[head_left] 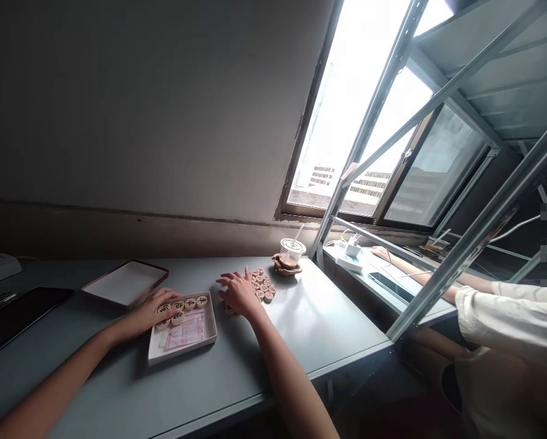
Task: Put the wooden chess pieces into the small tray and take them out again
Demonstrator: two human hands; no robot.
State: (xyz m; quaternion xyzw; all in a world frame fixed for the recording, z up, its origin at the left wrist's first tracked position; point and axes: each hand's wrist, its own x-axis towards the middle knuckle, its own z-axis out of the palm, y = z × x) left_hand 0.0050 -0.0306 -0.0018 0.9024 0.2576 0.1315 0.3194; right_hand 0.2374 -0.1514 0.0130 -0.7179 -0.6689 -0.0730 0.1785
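Note:
My left hand [150,306] is at the far left corner of a shallow white box [182,355], its fingers closed about the wall. Several round wooden Chinese chess pieces [189,304] lie along the far side of this box, with a pink-printed paper [186,330] beside them. My right hand [239,294], fingers spread, is over the near left part of a cluster of Chinese chess pieces [264,286] on the table. Its palm hides some of the pieces, and whether the fingertips touch any I cannot tell.
The box lid [125,281] lies behind my left hand. A lidded plastic cup [292,250] stands in a brown holder [286,266] by the wall. At left is a dark flat screen [21,317]. A metal frame [369,122] separates a co-worker's sleeve [506,311] and desk.

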